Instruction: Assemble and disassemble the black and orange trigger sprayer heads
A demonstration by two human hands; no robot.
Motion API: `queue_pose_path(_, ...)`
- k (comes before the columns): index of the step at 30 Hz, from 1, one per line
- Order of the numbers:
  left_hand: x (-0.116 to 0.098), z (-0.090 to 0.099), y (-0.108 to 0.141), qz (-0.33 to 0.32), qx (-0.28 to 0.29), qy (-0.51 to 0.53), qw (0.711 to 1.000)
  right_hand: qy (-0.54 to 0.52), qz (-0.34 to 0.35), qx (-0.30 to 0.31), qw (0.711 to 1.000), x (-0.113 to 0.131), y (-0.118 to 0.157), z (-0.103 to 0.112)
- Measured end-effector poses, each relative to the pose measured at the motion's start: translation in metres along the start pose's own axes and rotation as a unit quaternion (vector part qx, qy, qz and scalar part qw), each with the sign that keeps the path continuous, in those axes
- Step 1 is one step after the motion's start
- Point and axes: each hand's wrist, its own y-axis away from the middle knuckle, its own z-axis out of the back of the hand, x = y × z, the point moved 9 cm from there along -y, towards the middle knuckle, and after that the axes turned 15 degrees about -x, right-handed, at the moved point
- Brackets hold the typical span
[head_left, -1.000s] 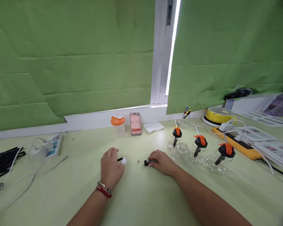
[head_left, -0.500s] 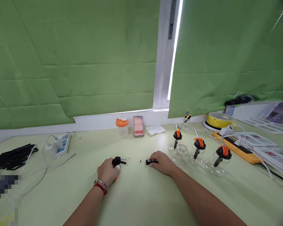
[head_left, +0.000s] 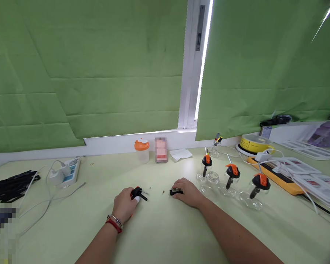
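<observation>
My left hand [head_left: 124,205] is closed around a black-and-orange piece [head_left: 137,193] with a thin metal rod and a thicker black rod pointing right. A white part shows by its thumb, and the palm side is hidden. To the right, my right hand [head_left: 188,192] grips a small black strip [head_left: 176,191] with a row of tiny light metallic bits on top, fingers above and thumb in front. Between the hands lie a tiny brownish piece [head_left: 163,191] and a tiny shiny piece [head_left: 150,188], touched by neither hand.
Right of my right hand stand glass bottles with black-and-orange tops [head_left: 233,171] and an open glass jar [head_left: 213,178]. At the back are an orange-lidded cup [head_left: 142,150], a pink box [head_left: 161,150] and white paper [head_left: 180,154]. A power strip [head_left: 71,171] and cables lie left.
The piece in my left hand has tilted, its rods now pointing more downward to the right. The strip in my right hand has turned slightly, showing more of its metallic row. The view has shifted slightly.
</observation>
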Motion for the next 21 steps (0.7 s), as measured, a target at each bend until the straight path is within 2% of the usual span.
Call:
queue_pose_path(6, 0.000, -0.004, -0.003, -0.015, 0.003, 0.018, 1.000, -0.002, -0.015, -0.004, 1.000, -0.009, -0.005, 0.000)
queue_pose_path(11, -0.031, -0.011, -0.002, -0.120, 0.057, 0.091, 0.987, -0.003, -0.014, -0.006, 1.000, -0.010, -0.005, 0.002)
queue_pose_path(15, -0.054, -0.021, 0.004, -0.169, 0.123, 0.119, 0.971, 0.004, 0.027, -0.016, 0.999, 0.005, -0.004, 0.005)
queue_pose_path(21, -0.074, -0.027, 0.017, -0.216, 0.148, 0.116, 0.958, 0.048, 0.104, -0.033, 0.993, 0.034, 0.001, 0.001)
